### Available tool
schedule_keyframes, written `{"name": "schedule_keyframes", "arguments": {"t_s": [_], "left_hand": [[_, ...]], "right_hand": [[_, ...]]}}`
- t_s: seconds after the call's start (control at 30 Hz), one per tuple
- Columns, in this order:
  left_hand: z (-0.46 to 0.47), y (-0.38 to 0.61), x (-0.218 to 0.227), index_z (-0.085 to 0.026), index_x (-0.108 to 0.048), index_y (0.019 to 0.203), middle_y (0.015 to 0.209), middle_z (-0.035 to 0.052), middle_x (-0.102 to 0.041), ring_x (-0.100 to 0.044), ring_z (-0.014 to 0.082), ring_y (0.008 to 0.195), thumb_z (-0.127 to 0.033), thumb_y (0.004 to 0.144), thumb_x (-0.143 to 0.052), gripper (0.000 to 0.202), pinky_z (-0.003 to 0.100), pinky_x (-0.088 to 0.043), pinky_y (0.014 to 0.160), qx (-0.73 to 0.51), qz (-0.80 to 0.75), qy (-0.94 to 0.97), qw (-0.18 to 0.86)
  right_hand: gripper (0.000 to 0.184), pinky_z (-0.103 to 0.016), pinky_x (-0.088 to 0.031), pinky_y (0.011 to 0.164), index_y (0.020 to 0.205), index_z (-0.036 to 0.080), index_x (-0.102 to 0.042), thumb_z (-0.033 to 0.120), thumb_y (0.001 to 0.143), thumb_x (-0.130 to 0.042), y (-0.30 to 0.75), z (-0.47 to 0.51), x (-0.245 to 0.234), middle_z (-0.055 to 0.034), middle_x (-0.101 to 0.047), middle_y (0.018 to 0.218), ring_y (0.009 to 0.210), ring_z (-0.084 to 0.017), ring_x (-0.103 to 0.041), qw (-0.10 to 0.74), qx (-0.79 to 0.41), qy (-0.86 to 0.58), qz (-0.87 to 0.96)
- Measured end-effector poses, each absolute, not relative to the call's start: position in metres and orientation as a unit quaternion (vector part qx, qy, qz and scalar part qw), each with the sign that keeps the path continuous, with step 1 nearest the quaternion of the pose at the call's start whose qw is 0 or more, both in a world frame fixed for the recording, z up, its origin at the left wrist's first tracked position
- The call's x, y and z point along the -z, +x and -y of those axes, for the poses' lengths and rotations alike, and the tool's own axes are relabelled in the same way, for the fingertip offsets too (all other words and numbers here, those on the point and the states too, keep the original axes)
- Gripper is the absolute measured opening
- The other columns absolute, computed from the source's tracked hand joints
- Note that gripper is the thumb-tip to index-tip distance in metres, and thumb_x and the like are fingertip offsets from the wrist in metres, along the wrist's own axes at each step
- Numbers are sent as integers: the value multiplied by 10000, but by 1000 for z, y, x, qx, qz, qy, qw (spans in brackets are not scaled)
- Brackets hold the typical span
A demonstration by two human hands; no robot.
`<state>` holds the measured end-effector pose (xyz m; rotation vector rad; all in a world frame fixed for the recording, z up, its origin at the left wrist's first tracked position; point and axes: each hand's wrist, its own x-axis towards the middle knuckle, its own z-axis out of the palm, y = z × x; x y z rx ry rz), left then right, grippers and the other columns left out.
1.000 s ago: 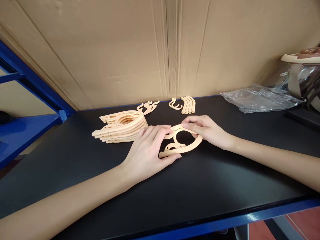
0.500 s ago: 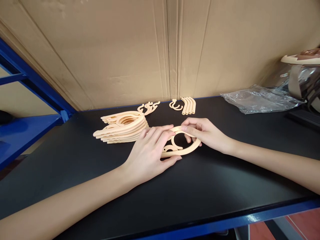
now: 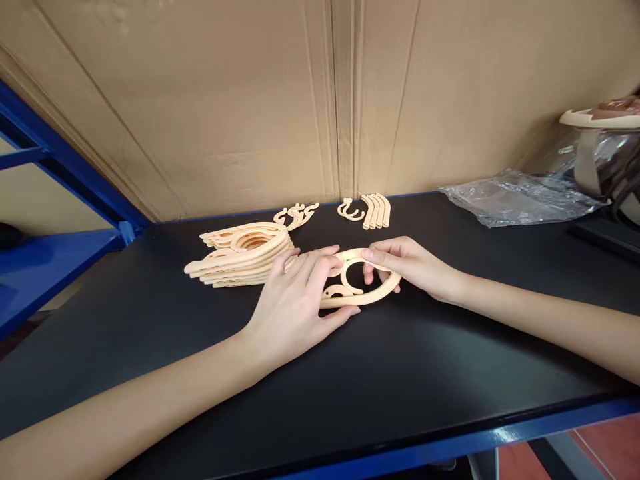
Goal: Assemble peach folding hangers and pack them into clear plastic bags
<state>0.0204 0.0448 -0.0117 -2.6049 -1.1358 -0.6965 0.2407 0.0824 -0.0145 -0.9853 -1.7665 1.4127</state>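
we find left hand [image 3: 295,297] gripping hanger [image 3: 375,293] at nine o'clock, right hand [image 3: 413,263] pinching it at two; stack [image 3: 245,260] beyond nine.

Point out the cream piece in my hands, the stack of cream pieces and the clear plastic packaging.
Held cream piece [image 3: 375,295], head view, on its near outer curve.
Stack of cream pieces [image 3: 257,261], head view, on its layered side.
Clear plastic packaging [image 3: 517,199], head view, on its crumpled middle.

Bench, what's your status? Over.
Left hand and right hand gripping cream frame. Frame's left end hidden by left hand. Stack close beside left hand, contact unclear.
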Motion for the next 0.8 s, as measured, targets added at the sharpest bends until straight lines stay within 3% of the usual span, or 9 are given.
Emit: {"name": "schedule_keyframes", "arguments": {"t_s": [0.13,0.27,0.5,0.8], "left_hand": [[-45,21,13,-154,-533,1028,1278,143,-598,-595,305,1103,-424,815,-692,379,465,-363,989,229,382,-887,126],[-46,20,15,-165,-546,913,1277,146,-593,-590,309,1100,-422,831,-671,297,474,-370,983,230,377,-887,135],[-47,19,15,-185,-517,899,1258,130,-598,-599,294,1067,-404,824,-678,282,444,-420,924,232,362,-894,124],[-46,19,12,-163,-453,1173,1303,156,-576,-575,292,1154,-334,813,-692,465,420,-475,912,231,329,-910,95]], "right_hand": [[428,-187,-366,446,709,133,-654,525,864,-585,241,-83,15,-8,-611,688,519,-59,-459,336,-536,-381,674],[430,-194,-357,448,696,136,-645,527,865,-581,240,-84,15,3,-604,649,497,-55,-445,335,-534,-386,673],[399,-180,-374,427,714,142,-648,507,866,-593,240,-85,16,8,-612,661,467,-44,-429,329,-535,-377,681],[428,-185,-410,414,791,139,-665,553,858,-580,242,-87,19,-18,-641,721,510,-70,-495,314,-540,-360,692]]}}
